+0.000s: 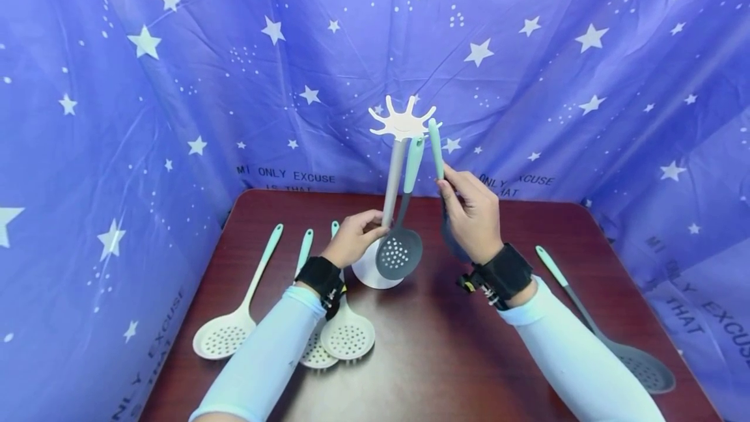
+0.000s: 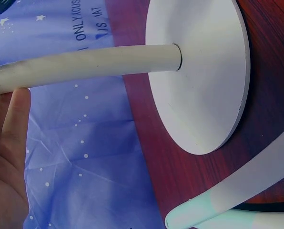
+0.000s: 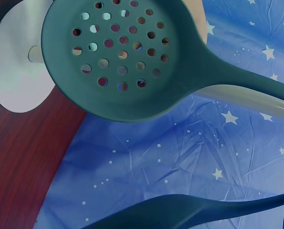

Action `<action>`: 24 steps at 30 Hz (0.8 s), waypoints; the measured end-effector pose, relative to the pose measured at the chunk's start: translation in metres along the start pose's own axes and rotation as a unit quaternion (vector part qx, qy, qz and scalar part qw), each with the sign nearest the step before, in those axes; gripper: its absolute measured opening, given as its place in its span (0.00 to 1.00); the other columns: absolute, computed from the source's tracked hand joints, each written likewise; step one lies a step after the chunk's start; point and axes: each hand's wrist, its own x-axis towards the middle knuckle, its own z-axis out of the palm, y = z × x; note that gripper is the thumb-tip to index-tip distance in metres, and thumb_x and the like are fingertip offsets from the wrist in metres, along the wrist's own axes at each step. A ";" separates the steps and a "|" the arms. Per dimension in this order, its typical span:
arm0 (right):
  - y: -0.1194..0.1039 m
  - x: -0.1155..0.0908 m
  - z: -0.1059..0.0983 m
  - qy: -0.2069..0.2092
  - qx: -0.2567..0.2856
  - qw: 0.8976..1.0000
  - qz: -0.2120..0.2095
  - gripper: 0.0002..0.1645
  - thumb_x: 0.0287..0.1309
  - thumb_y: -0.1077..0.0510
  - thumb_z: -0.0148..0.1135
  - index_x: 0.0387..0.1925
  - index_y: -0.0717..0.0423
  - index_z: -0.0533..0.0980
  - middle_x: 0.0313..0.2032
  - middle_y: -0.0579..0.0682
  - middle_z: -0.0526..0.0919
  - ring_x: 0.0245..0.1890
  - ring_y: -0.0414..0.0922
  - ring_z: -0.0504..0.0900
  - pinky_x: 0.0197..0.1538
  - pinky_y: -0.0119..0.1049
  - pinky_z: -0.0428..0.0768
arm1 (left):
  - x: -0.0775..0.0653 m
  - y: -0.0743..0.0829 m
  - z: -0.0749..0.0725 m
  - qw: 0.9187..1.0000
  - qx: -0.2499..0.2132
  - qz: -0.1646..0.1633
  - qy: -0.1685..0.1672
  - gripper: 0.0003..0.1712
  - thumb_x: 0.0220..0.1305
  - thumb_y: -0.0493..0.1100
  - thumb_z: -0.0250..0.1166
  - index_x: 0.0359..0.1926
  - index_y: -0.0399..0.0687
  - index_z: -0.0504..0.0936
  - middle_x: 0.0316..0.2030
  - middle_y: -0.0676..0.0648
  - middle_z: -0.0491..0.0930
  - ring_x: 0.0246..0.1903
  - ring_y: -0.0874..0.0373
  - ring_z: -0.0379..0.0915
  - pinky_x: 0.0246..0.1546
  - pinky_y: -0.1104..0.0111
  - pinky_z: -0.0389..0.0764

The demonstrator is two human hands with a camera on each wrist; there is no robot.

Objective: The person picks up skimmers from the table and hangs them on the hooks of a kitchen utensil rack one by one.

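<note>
A white utensil stand (image 1: 394, 181) with a round base and a crown of hooks stands on the table. My left hand (image 1: 353, 238) holds its post low down; in the left wrist view, fingers (image 2: 15, 119) touch the post. From one hook hangs a dark grey skimmer (image 1: 400, 254) with a mint handle. My right hand (image 1: 473, 213) pinches the mint handle of a dark grey cooking spoon (image 3: 180, 212), held upright beside the crown. Its handle end is close to a hook; I cannot tell whether they touch. The spoon's head is mostly hidden behind my hand in the head view.
On the left lie a white skimmer (image 1: 225, 336) and two overlapping white utensils, the upper a skimmer (image 1: 348, 336), partly covered by my left arm. Another dark grey skimmer (image 1: 647, 370) lies at the right edge of the table (image 1: 445, 357). A blue star-print curtain (image 1: 351, 51) surrounds the table.
</note>
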 end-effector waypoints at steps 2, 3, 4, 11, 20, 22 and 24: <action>0.000 -0.001 0.001 -0.003 0.001 1.000 0.002 0.20 0.67 0.67 0.66 0.59 0.54 0.84 0.33 0.52 0.85 0.30 0.41 0.75 0.33 0.27 0.69 | 0.000 0.001 0.000 1.000 -0.001 -0.002 -0.002 0.13 0.72 0.41 0.66 0.54 0.44 0.85 0.46 0.50 0.88 0.42 0.59 0.85 0.47 0.65 0.86; 0.000 -0.002 0.002 -0.006 0.003 1.000 0.004 0.20 0.67 0.66 0.66 0.59 0.54 0.84 0.33 0.52 0.85 0.30 0.41 0.74 0.33 0.27 0.69 | 0.000 0.001 0.000 1.000 -0.002 -0.001 -0.002 0.13 0.72 0.41 0.66 0.55 0.43 0.85 0.46 0.49 0.88 0.42 0.58 0.85 0.47 0.65 0.86; 0.000 -0.003 0.002 -0.009 0.003 1.000 0.005 0.20 0.68 0.66 0.65 0.60 0.54 0.83 0.33 0.52 0.85 0.30 0.41 0.74 0.32 0.28 0.69 | 0.000 0.001 0.000 1.000 -0.001 -0.002 -0.002 0.14 0.73 0.41 0.66 0.55 0.42 0.85 0.46 0.49 0.88 0.42 0.58 0.85 0.47 0.65 0.86; -0.002 -0.008 0.004 -0.025 0.005 0.999 0.023 0.20 0.69 0.65 0.65 0.61 0.55 0.83 0.35 0.52 0.86 0.29 0.40 0.75 0.31 0.25 0.70 | -0.001 0.001 0.000 1.000 0.019 -0.003 -0.003 0.16 0.72 0.42 0.67 0.56 0.41 0.85 0.46 0.48 0.88 0.43 0.58 0.85 0.47 0.65 0.86; -0.001 -0.011 0.007 -0.051 -0.014 0.998 0.040 0.20 0.69 0.63 0.66 0.61 0.57 0.81 0.42 0.53 0.88 0.39 0.44 0.86 0.39 0.21 0.80 | -0.001 0.002 0.000 1.000 0.014 -0.003 -0.004 0.14 0.72 0.41 0.67 0.56 0.44 0.85 0.47 0.48 0.88 0.43 0.59 0.85 0.48 0.65 0.86; -0.003 -0.011 0.007 -0.058 -0.018 0.997 0.042 0.19 0.69 0.62 0.66 0.60 0.58 0.81 0.43 0.54 0.88 0.40 0.45 0.87 0.40 0.22 0.80 | -0.001 0.002 0.000 1.000 0.011 -0.004 -0.003 0.15 0.72 0.41 0.66 0.56 0.42 0.85 0.47 0.48 0.88 0.43 0.59 0.85 0.48 0.66 0.86; -0.004 -0.010 0.007 -0.062 -0.022 0.997 0.044 0.19 0.70 0.61 0.66 0.60 0.59 0.81 0.44 0.54 0.88 0.40 0.46 0.87 0.40 0.22 0.79 | 0.000 0.002 0.000 1.000 0.008 -0.005 -0.002 0.15 0.72 0.41 0.67 0.56 0.41 0.85 0.47 0.48 0.88 0.43 0.59 0.86 0.48 0.66 0.86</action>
